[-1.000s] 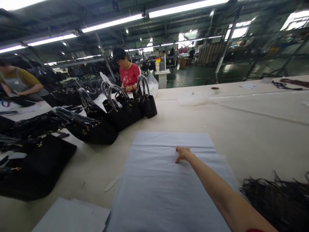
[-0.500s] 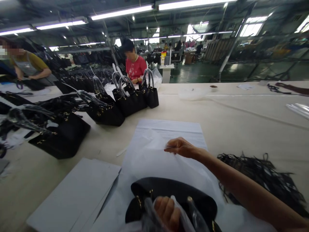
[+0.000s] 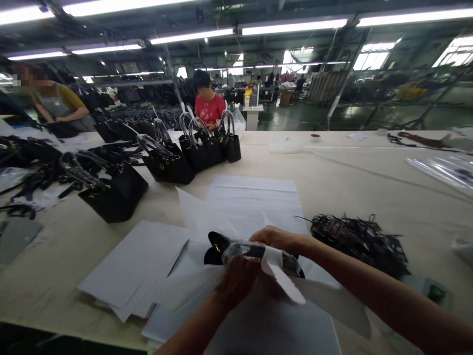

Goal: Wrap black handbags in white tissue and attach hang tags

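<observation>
A black handbag with gold fittings stands among thin white tissue paper. Its handles are wrapped in clear plastic, and a white paper strip hangs from them. My left hand is at the near side of the bag, just below the handles, its fingers hidden. My right hand reaches over the far side, close behind the handles; its fingertips are hidden by the bag and handles. Under and beyond the bag lie white paper sheets.
Several finished-looking black handbags stand at the left and back. White boards are stacked at left. A pile of black straps and tags lies at right, clear plastic farther right. A co-worker in red is across the table.
My left hand has let go of the handles and moved to the bag's near side. My right hand has come back from the paper to the bag. The bag now appears farther forward.
</observation>
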Available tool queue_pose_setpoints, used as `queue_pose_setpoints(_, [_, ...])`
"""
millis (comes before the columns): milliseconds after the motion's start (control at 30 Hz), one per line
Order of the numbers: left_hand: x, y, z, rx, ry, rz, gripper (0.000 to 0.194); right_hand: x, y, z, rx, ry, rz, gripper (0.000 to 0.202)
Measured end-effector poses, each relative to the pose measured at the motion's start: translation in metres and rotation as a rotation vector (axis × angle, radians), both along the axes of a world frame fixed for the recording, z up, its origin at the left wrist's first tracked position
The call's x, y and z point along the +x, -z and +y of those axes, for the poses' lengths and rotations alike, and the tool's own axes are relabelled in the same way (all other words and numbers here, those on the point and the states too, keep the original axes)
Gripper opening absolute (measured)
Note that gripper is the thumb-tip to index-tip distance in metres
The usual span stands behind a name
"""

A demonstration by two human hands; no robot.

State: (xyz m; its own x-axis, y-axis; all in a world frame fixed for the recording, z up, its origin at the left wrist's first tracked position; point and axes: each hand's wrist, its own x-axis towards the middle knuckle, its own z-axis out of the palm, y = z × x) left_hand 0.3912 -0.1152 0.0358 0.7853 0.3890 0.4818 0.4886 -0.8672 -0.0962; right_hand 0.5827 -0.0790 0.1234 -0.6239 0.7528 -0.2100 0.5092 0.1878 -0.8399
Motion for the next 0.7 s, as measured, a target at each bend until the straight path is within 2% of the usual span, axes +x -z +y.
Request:
queue_pose_setpoints(67, [-0.002, -0.004, -0.002, 0.066, 0.027, -0.09, 0.038, 0.002, 0.002, 0.002, -0.15, 0.0, 0.07, 0.02])
queue_pose_setpoints(167, [-0.009, -0.004, -0.003, 0.187, 0.05, -0.233, 0.036, 0.002, 0.006, 0.004, -0.252, 0.014, 0.122, 0.014])
queue_pose_setpoints(300, [-0.012, -0.002, -0.003, 0.328, 0.01, -0.341, 0.029, -0.004, 0.006, 0.004, -0.22, -0.011, 0.036, 0.008])
queue_pose_setpoints(367, [-0.009, -0.008, -0.001, 0.332, -0.01, -0.323, 0.028, -0.009, 0.004, 0.002, -0.168, -0.014, 0.009, 0.007])
queue_pose_setpoints(500, [-0.005, -0.026, 0.008, 0.259, 0.077, -0.223, 0.024, -0.013, 0.001, 0.002, -0.109, -0.001, -0.034, 0.007])
queue_pose_setpoints(567, [-0.007, -0.029, 0.012, 0.276, 0.093, -0.195, 0.022, -0.008, -0.002, 0.002, -0.11, 0.003, -0.067, 0.006])
queue_pose_setpoints(633, [-0.011, -0.025, 0.013, 0.311, 0.106, -0.143, 0.022, 0.001, -0.005, -0.004, -0.025, 0.122, -0.033, 0.008])
queue_pose_setpoints(700, [-0.016, -0.017, 0.012, 0.322, 0.132, -0.094, 0.024, 0.015, -0.007, -0.018, 0.187, 0.359, 0.041, 0.021])
